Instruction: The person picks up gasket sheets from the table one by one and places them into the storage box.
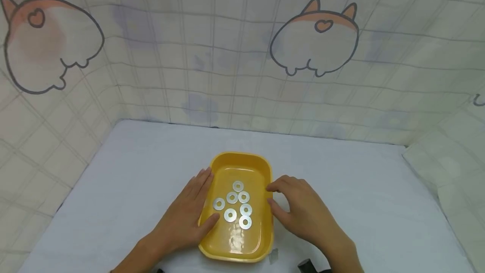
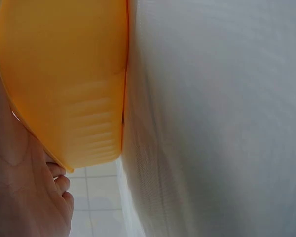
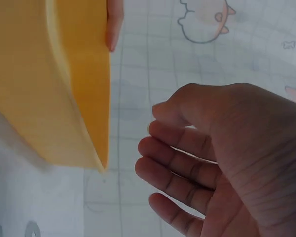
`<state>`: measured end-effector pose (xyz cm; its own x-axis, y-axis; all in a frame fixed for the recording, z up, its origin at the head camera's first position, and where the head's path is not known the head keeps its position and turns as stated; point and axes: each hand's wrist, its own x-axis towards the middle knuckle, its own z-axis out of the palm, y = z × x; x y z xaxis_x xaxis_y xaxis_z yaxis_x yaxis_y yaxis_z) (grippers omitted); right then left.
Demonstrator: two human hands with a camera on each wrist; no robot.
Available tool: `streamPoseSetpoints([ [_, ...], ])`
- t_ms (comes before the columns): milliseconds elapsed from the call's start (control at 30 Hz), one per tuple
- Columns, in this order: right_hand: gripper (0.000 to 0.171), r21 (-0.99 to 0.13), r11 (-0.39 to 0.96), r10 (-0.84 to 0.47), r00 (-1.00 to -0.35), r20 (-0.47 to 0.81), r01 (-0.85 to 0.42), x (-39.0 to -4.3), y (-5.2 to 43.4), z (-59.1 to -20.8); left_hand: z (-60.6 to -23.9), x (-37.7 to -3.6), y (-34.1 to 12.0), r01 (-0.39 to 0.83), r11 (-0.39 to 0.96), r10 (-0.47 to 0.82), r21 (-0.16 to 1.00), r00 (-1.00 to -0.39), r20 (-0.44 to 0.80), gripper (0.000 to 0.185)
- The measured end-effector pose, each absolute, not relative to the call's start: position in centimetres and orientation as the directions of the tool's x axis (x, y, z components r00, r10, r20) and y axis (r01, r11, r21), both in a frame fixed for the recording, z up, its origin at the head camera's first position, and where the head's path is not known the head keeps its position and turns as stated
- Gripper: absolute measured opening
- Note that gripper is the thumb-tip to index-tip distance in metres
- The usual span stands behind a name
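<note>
A yellow plastic tray (image 1: 236,256) stands on the white cloth, and several flat metal washers (image 1: 230,215) lie scattered on its bottom. My left hand (image 1: 185,216) rests against the tray's left rim, fingers extended along it and thumb reaching over the edge near the washers. In the left wrist view the palm (image 2: 24,187) lies by the rim, beside the tray's ribbed outer wall (image 2: 89,118). Close to the right rim, my right hand (image 1: 305,210) has loosely bent fingers with thumb and index apart. The right wrist view shows those fingers (image 3: 172,163) holding nothing, apart from the tray wall (image 3: 64,123).
White cloth (image 1: 151,159) covers the table around the tray. A patterned curtain (image 1: 227,75) rises behind and at both sides. A small dark object (image 1: 307,266) lies by my right wrist, and a greyish patch (image 1: 273,256) is beside the tray's lower right corner.
</note>
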<state>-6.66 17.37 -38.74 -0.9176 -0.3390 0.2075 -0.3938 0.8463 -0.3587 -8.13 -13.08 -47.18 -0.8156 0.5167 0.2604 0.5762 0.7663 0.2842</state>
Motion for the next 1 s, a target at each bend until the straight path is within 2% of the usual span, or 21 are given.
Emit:
streamPoseSetpoints([
  [167, 0.022, -0.344, 0.876, -0.275, -0.936, 0.218, -0.337, -6.8, 18.9, -38.8, -47.4, -8.2, -12.6, 0.572, 0.764, 0.521, 0.300, -0.820, 0.237, 0.093],
  [533, 0.022, -0.327, 0.896, -0.251, -0.950, 0.184, -0.300, -8.2, 19.8, -40.6, -47.4, -8.0, -13.2, 0.569, 0.774, 0.514, 0.278, -0.820, 0.251, 0.094],
  [1000, 0.024, -0.371, 0.905, -0.197, -0.978, 0.063, -0.206, -9.5, 21.3, -43.6, -47.2, -8.0, -13.1, 0.564, 0.771, 0.509, 0.295, -0.825, 0.246, 0.095],
])
